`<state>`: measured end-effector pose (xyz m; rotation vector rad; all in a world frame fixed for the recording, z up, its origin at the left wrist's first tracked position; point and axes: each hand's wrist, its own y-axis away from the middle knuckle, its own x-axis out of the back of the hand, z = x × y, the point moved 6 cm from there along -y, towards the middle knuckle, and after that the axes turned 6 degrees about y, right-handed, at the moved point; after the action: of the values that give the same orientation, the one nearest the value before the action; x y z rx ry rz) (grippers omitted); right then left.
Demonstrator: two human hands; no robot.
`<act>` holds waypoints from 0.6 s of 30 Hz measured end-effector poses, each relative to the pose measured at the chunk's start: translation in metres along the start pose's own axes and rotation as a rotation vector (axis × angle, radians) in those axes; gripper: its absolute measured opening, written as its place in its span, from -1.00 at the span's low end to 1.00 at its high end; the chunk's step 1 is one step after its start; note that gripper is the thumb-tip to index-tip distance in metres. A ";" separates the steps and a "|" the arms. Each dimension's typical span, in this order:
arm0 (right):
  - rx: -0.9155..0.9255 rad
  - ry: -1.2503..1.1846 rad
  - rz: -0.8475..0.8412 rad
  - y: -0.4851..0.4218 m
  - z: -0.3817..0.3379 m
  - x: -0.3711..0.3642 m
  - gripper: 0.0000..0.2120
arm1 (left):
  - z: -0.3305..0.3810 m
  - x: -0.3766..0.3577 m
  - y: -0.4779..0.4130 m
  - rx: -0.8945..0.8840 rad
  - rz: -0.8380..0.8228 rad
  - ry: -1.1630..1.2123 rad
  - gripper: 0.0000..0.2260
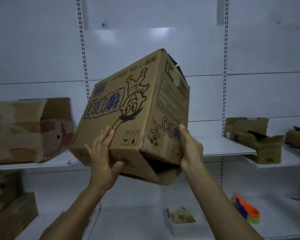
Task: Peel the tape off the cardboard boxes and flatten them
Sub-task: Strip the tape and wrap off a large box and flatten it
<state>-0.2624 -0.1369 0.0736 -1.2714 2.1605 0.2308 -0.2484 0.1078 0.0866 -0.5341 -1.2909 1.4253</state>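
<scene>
Fingers (106, 138) of the left hand (102, 161) straight, lying flat up the printed front of the cardboard box (133, 110); thumb bent over the loose flap underneath, pinching the lower edge between them. Right hand (189, 149) clasping the bottom right corner, thumb pointing up the side panel, the other fingers hidden behind the box. Holds the box up in the air between both hands, in front of the white shelf (229, 148), tilted, with its cartoon print upside down. Bottom flaps hanging partly open onto a dark gap; cannot tell what is inside. Both forearms reaching up from the lower edge of the view. On the shelf to the left, an opened box with red print (28, 130), flap raised, inside not visible. On the shelf to the right, crumpled open boxes (256, 141). Lower down on the left, a brown box (12, 210); lower right, a small white tray (182, 226) of blurred greenish bits, and near it an orange and green thing (248, 210), too blurred to name.
</scene>
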 end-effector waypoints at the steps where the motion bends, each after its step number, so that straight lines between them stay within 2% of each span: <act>1: 0.024 0.021 0.009 0.008 -0.002 -0.008 -0.77 | 0.003 0.010 -0.002 0.022 -0.003 0.038 -0.11; 5: 0.138 0.082 0.044 0.038 -0.001 -0.029 -0.71 | 0.004 0.054 -0.007 0.247 -0.013 0.325 0.01; 7: 0.195 0.122 0.094 0.051 0.006 -0.035 -0.69 | 0.007 0.068 -0.016 0.421 -0.117 0.402 0.12; 9: 0.268 0.154 0.099 0.064 0.012 -0.042 -0.64 | 0.016 0.073 -0.020 0.509 -0.257 0.316 0.21; 11: 0.298 0.243 0.091 0.065 0.009 -0.043 -0.50 | 0.022 0.075 -0.018 0.510 -0.331 0.239 0.24; 13: 0.180 0.361 -0.052 0.059 0.007 -0.047 -0.33 | 0.022 0.083 -0.008 0.508 -0.322 0.283 0.22; 15: 0.033 0.405 -0.275 0.060 0.011 -0.057 -0.29 | 0.018 0.096 0.003 0.476 -0.281 0.352 0.16; 16: 0.009 0.402 -0.352 0.064 0.015 -0.062 -0.30 | 0.015 0.104 0.007 0.471 -0.269 0.375 0.13; 18: 0.055 0.407 -0.392 0.075 0.025 -0.069 -0.33 | 0.009 0.116 0.018 0.469 -0.276 0.408 0.08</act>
<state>-0.2909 -0.0363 0.0827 -1.7954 2.1561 -0.2690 -0.2996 0.2116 0.1104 -0.2926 -0.6471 1.2494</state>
